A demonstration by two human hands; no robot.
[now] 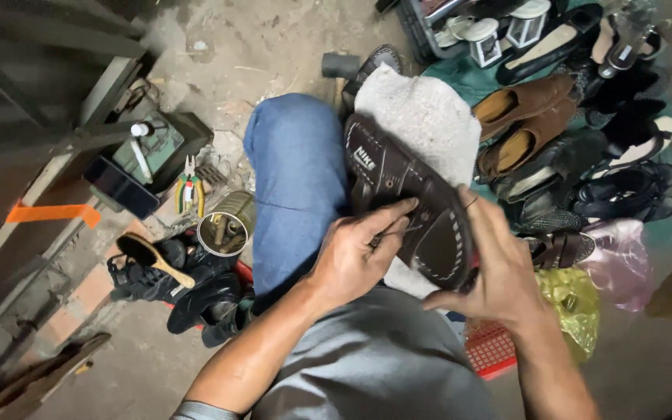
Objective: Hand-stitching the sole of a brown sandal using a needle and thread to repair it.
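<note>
A dark brown sandal [398, 198] lies sole-up across my lap on a white cloth [421, 117]. My left hand [355, 253] presses on the middle of the sandal, fingers curled at its edge. My right hand [499, 268] grips the heel end of the sandal from the right side. A thin thread [472, 204] seems to loop by my right fingers. My knee in blue jeans [293, 167] rises to the left of the sandal.
Several shoes and sandals [569, 132] are piled at the right. A tin can of tools [225, 225], pliers [188, 190], a brush [149, 257] and black shoes [196, 299] sit on the floor at left. A yellow bag [569, 307] and red basket [491, 346] lie near my right arm.
</note>
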